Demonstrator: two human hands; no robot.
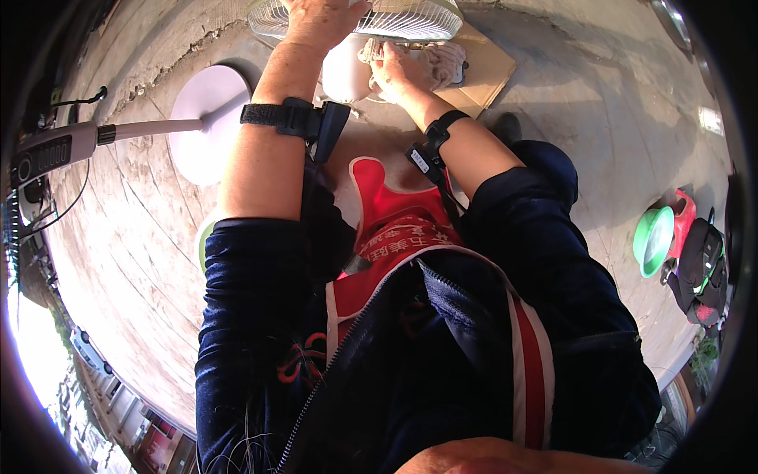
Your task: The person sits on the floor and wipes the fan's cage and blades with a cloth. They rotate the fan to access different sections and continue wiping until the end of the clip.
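Fan guard (414,24), the wire cage kind, is at the top edge of view, partly cut off, with a white rounded housing (339,73) just below it. Left hand (320,22) is over the guard's near side, fingers bent; frame edge crops it, so can't tell if they grip the wires. Probably there to steady the cage. Right hand (397,73) has its fingers closed on a bunched beige cloth (446,62), next to the housing; bunching likely gives padding and an easy hold. Flat cardboard sheet (491,71) lies under that side, presumably keeping parts off the bare concrete floor (600,103). Black wrist straps (272,115) sit high on both forearms, leaving the hands free. Off left: round fan base (207,126) with pole and control panel (55,154). Far right: green basin (654,241) tilted against a red plastic item (684,220), black bag (703,268) beside.
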